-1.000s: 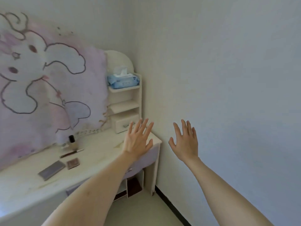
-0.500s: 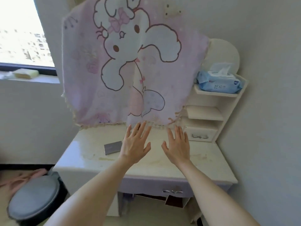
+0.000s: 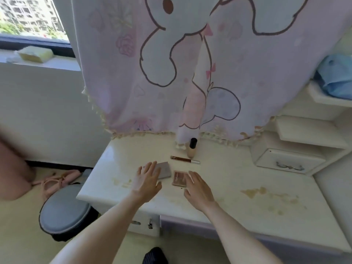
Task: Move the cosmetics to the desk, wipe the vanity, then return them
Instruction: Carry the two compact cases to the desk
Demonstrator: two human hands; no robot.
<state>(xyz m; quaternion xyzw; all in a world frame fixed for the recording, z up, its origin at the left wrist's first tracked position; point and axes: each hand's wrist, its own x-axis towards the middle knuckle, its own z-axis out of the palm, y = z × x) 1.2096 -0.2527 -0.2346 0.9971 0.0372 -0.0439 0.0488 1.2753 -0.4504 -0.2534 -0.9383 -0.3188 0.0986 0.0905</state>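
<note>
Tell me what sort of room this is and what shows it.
Most likely a bedroom corner with a vanity: a cream vanity top carrying cosmetics such as a foundation bottle and a small palette, a cartoon cloth draped behind it, and a round stool beside it.

We find no text that we can read in this view. The cloth [image 3: 200,63] behind the vanity carries only a cartoon rabbit drawing, with no letters. The blue pack [image 3: 337,80] on the shelf is blurred, so we cannot read any print on it.
</note>
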